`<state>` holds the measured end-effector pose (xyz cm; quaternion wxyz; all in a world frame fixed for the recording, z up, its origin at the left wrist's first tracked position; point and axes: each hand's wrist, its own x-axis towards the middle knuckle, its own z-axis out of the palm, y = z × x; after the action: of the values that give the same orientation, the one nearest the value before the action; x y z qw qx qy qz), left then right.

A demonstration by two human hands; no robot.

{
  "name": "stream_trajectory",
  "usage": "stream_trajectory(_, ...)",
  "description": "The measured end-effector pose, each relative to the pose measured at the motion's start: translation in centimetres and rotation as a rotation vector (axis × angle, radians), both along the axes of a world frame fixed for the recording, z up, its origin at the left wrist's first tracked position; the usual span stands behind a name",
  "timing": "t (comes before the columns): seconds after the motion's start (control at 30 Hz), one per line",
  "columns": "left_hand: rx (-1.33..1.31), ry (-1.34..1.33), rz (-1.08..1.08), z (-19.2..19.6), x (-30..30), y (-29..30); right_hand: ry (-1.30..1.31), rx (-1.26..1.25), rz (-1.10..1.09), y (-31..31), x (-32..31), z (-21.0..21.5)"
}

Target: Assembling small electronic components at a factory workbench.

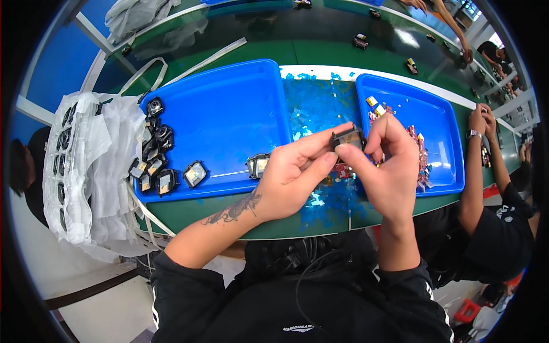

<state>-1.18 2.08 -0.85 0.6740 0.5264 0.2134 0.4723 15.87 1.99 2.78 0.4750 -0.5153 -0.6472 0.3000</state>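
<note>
Between my two hands, over the gap between two trays, is a small black casing (350,138) with a greyish face. My left hand (289,177) grips its left side with the fingers behind it. My right hand (394,163) has its thumb pressed on the casing's lower front and its index finger curled at the right edge. Just below the casing, a small red circuit board (343,171) shows partly; whether it is attached cannot be told. Behind my left wrist, a similar casing (258,165) with a pale face lies in the left blue tray (229,114).
More black casings (154,143) cluster at that tray's left end. The right blue tray (449,137) holds red boards and small parts (423,157). Blue film scraps (311,108) litter the bench between. White packing sheets (108,171) stand at left. A co-worker's arms (474,154) are at right; a belt (326,34) runs behind.
</note>
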Motion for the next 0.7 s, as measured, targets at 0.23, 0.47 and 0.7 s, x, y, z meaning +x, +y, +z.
stream_trajectory(0.23,0.08,-0.093,0.211,-0.9,0.2,0.9,0.281,-0.171,0.169,-2.3,0.6,-1.3)
stream_trajectory(0.47,0.134,0.314,0.213,0.4,-1.0,0.3,0.351,-0.168,0.16,-1.8,0.3,-1.4)
stream_trajectory(0.7,0.279,0.336,0.198,0.2,-1.0,0.8,0.476,-0.224,0.199,-1.5,1.0,-1.7)
